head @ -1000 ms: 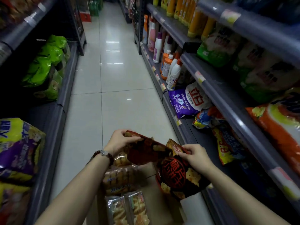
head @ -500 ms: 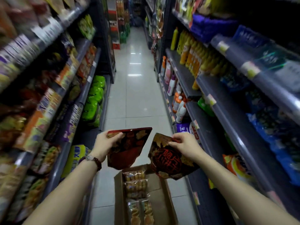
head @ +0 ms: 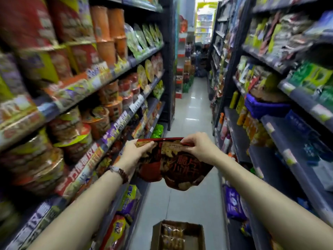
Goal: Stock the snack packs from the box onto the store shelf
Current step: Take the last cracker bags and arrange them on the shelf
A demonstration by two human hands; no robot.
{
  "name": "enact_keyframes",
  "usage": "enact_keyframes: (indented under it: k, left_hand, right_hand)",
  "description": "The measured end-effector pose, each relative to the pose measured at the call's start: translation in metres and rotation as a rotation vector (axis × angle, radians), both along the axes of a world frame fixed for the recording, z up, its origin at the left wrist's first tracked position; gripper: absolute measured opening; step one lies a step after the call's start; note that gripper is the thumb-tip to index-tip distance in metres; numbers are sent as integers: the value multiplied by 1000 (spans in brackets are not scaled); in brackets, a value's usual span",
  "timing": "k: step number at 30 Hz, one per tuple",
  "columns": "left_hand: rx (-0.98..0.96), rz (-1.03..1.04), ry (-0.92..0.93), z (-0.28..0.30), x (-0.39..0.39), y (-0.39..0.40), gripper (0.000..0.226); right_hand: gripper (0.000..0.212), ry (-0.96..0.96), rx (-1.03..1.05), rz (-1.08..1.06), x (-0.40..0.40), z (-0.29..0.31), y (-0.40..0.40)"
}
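Head view: the left hand [head: 133, 154] and right hand [head: 198, 147] each pinch the top edge of dark red snack packs [head: 173, 163], held overlapping in mid-aisle above the floor. Below stands the open cardboard box [head: 200, 233] holding more packs, beside the left shelf [head: 111, 130] of instant noodle bowls [head: 72, 130].

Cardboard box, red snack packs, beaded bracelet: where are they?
cardboard box [head: 198, 237]: head view, bare right inner wall.
red snack packs [head: 182, 166]: head view, front of the pack nearest the camera.
beaded bracelet [head: 124, 175]: head view, beads on the left wrist.
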State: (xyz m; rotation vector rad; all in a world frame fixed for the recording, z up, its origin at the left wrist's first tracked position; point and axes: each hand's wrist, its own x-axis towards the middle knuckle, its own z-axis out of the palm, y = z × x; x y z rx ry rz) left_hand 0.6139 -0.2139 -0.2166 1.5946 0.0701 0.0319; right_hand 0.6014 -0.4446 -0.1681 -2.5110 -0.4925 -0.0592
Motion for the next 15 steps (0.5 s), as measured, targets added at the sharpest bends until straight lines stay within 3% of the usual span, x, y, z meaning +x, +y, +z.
enact_keyframes:
  k: [5, 15]
  left_hand:
    - [-28, 163, -79, 52, -52, 13, 3]
    - [-45, 512, -89, 93, -169, 80, 7]
  right_hand:
    - [18, -199, 45, 103, -12, 49, 16]
    - [18, -309, 93, 402, -54, 91, 108]
